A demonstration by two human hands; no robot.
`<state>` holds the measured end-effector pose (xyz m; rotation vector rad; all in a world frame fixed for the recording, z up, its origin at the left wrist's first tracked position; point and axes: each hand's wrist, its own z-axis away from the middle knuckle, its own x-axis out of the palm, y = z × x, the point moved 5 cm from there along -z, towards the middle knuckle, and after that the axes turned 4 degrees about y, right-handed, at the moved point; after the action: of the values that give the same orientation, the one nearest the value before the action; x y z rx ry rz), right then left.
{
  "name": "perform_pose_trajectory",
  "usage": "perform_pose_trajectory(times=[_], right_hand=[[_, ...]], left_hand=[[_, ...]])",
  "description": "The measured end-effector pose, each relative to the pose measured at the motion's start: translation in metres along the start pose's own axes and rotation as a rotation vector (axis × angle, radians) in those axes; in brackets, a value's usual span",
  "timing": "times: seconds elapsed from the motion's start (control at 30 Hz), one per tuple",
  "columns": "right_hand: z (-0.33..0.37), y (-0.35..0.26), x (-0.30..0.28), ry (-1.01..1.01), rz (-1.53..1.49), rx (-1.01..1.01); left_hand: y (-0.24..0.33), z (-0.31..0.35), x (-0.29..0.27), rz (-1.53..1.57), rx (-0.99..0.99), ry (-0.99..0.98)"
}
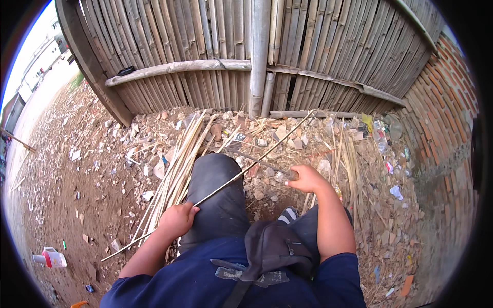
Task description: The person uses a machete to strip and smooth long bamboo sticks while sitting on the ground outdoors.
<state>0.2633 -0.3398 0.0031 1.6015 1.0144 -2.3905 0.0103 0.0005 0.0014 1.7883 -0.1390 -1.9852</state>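
My left hand (177, 220) is closed around a long thin bamboo strip (228, 182), which slants from beside my left forearm, across my raised left knee, to the fence foot at upper right. My right hand (308, 180) grips the handle of a knife (275, 168). Its dark, narrow blade points left and meets or crosses the strip past my knee; whether they touch I cannot tell. Beside my left leg lies a bundle of pale split bamboo strips (177, 167). More thin strips (351, 167) lie on the ground right of my right hand.
A bamboo fence (215, 38) on wooden rails stands ahead, and a brick wall (447, 123) rises at the right. Stones and litter cover the dirt. A clear plastic jug with a red part (54, 258) lies at lower left. A dark bag (277, 249) hangs at my waist.
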Motion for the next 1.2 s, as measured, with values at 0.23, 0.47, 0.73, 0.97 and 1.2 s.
perform_pose_trajectory(times=[0.23,0.47,0.73,0.97,1.2], right_hand=[[0.003,0.002,-0.001,0.054,0.036,-0.028],[-0.002,0.001,-0.002,0.11,0.064,-0.007],[-0.003,0.014,-0.022,0.355,0.102,0.114],[-0.003,0.005,0.004,0.153,0.047,0.014],[0.003,-0.038,-0.002,0.061,0.028,0.01]], left_hand=[[0.006,-0.003,0.004,0.049,-0.002,0.027],[0.004,0.004,0.013,-0.024,0.08,0.186],[0.006,0.008,0.019,-0.088,0.1,0.291],[0.003,0.001,0.017,-0.192,0.129,0.285],[0.0,0.004,0.018,-0.211,0.074,0.278]])
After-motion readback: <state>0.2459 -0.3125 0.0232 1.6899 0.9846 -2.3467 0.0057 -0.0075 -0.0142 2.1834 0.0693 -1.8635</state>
